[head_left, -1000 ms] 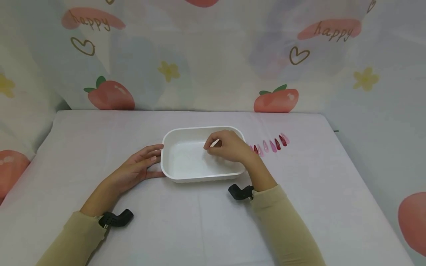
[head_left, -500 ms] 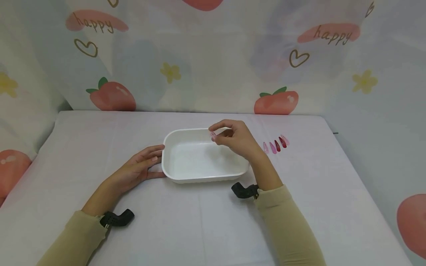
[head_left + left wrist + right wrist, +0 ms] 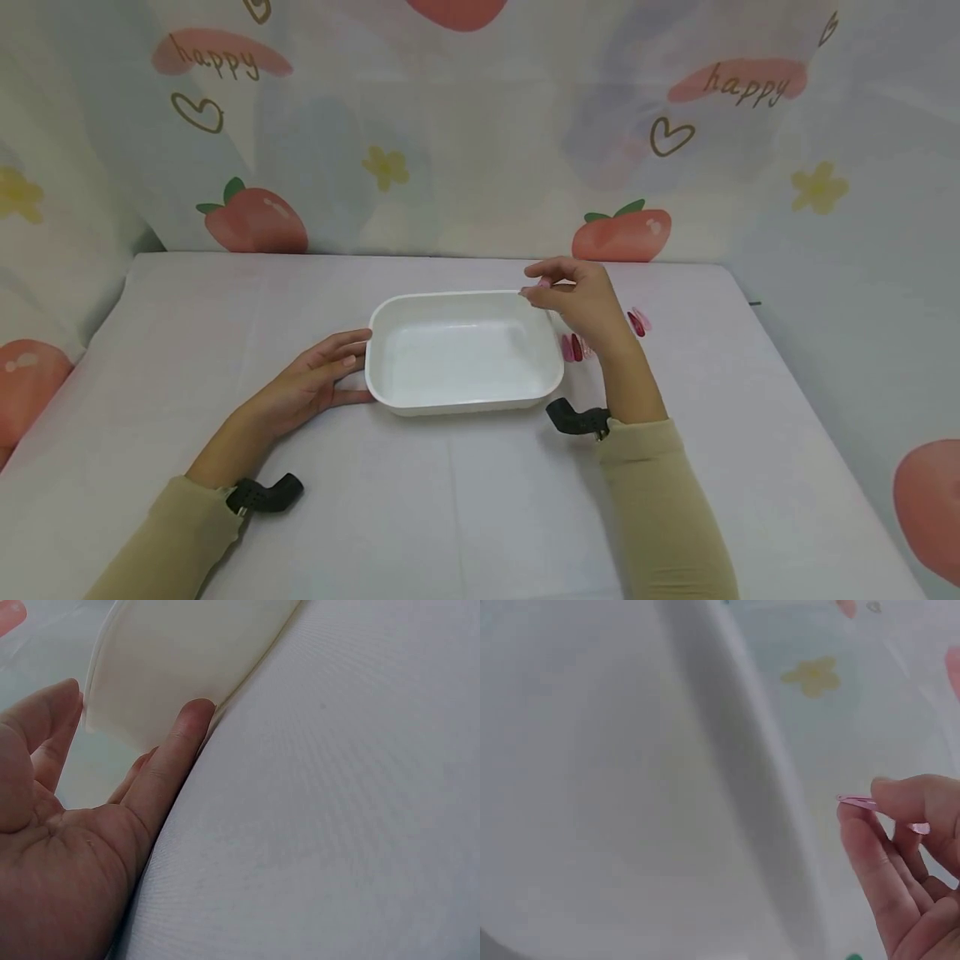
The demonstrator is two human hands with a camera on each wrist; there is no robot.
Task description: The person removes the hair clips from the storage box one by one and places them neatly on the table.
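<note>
My left hand (image 3: 303, 383) lies against the left end of a white plastic tray (image 3: 457, 409). Its fingers are extended and touch the tray's outer wall, as the left wrist view also shows. Above the tray's far right corner, my right hand (image 3: 588, 304) pinches a pink snap hair clip (image 3: 859, 801) between thumb and fingertip. In the head view little of that clip (image 3: 544, 283) shows. On the table right of the tray lie more hair clips, among them a dark red one (image 3: 577, 347) and another red one (image 3: 636, 323); my right hand and wrist hide part of their row.
A white cloth (image 3: 450, 508) covers the table. Behind it hangs a patterned curtain (image 3: 480, 167) with peaches and flowers. Black wrist cameras sit on the left wrist (image 3: 266, 493) and the right wrist (image 3: 577, 417).
My right hand has risen from over the tray and moved right to its far right corner, with the pink hair clip showing in its fingers. My left hand has stayed at the tray's left end.
</note>
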